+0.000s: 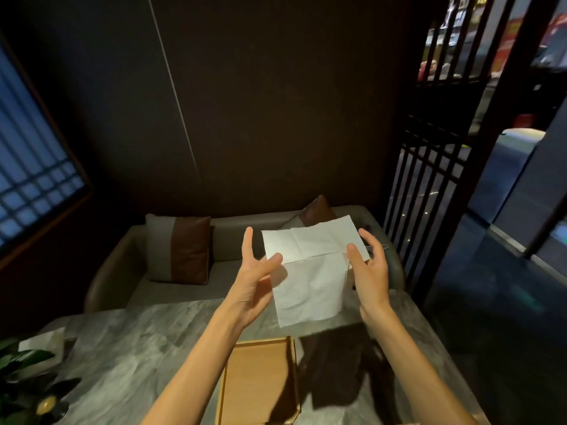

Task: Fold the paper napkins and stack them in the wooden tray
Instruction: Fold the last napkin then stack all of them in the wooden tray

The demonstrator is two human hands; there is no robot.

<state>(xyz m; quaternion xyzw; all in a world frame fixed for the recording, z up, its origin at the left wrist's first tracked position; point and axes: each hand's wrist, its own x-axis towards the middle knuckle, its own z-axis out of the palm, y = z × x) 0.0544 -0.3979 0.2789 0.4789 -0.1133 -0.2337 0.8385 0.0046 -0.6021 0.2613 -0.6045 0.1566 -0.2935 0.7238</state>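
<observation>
My 2 hands, left hand (256,273) and right hand (366,265), pinch the napkin (310,271) above the table's far edge; the wooden tray (260,381) lies nearer me.

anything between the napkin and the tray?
Nothing visible. The white paper napkin hangs between the hands above the marble-look table; the open wooden tray sits below it, its visible part bare, crossed only by the left forearm.

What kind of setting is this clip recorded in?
Probably a booth in a restaurant or tea house. A grey marble-look table faces a padded bench seat with cushions, a dark lattice screen closes off the right side, and the hands hold a paper napkin above a wooden tray.
</observation>
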